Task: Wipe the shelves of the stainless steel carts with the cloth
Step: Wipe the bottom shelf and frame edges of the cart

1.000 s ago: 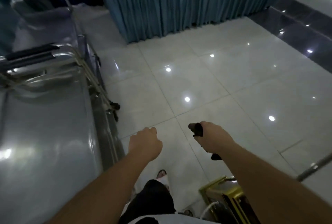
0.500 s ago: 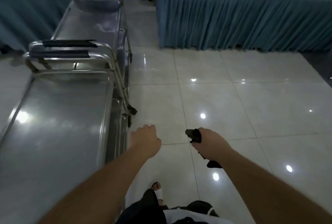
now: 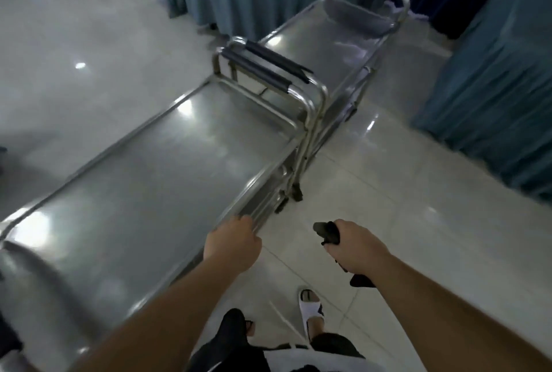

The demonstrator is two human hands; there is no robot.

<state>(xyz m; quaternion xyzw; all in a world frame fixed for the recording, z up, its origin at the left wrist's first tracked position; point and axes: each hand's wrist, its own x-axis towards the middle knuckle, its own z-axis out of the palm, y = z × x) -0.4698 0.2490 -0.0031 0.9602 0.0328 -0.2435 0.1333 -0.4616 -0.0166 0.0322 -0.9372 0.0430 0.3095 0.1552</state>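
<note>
With the left hand (image 3: pixel 232 244) curled at the near cart's (image 3: pixel 143 180) rim and the right hand (image 3: pixel 357 247) gripping the bunched cloth (image 3: pixel 328 233) just beside that cart, wiping seems unstarted; next, bring cloth onto its top shelf.

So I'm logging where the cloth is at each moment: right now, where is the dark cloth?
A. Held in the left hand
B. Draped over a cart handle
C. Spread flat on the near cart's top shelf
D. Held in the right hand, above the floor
D: the right hand grips the dark cloth over the tiled floor, beside the near cart, not on its shelf.
</note>
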